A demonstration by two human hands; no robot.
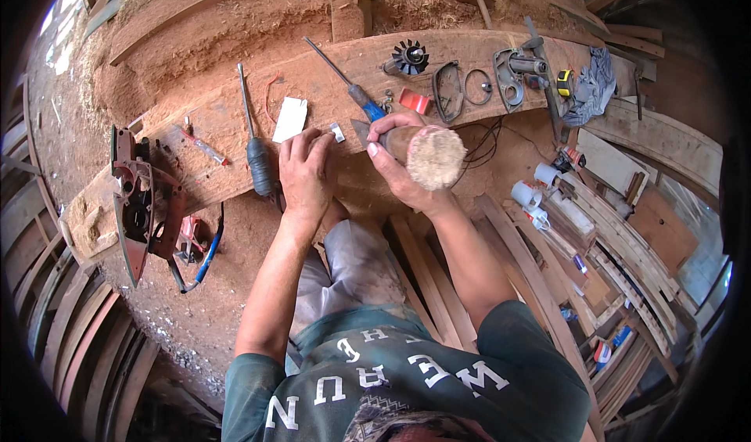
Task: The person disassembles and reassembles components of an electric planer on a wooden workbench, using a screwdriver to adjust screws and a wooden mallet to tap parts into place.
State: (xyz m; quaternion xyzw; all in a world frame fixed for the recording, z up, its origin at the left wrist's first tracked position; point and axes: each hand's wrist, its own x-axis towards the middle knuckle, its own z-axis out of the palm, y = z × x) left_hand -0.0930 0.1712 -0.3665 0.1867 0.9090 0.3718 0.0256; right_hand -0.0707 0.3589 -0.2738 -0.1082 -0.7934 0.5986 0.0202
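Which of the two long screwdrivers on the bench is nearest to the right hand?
The blue-handled screwdriver, its handle close beside the right hand; the dark-handled screwdriver lies left of the left hand.

The bare right hand (403,168) grips a thick round wooden handle with a frayed pale end (435,159). The bare left hand (305,172) curls at the edge of a dusty brown wooden bench (215,117), between a long dark-handled screwdriver (259,164) and a small silvery rectangular piece (337,132); whether it grips anything is unclear. Beyond lie a white rectangular card (291,119), a black finned fan wheel (409,57) and a yellow-and-black tape measure (564,83)
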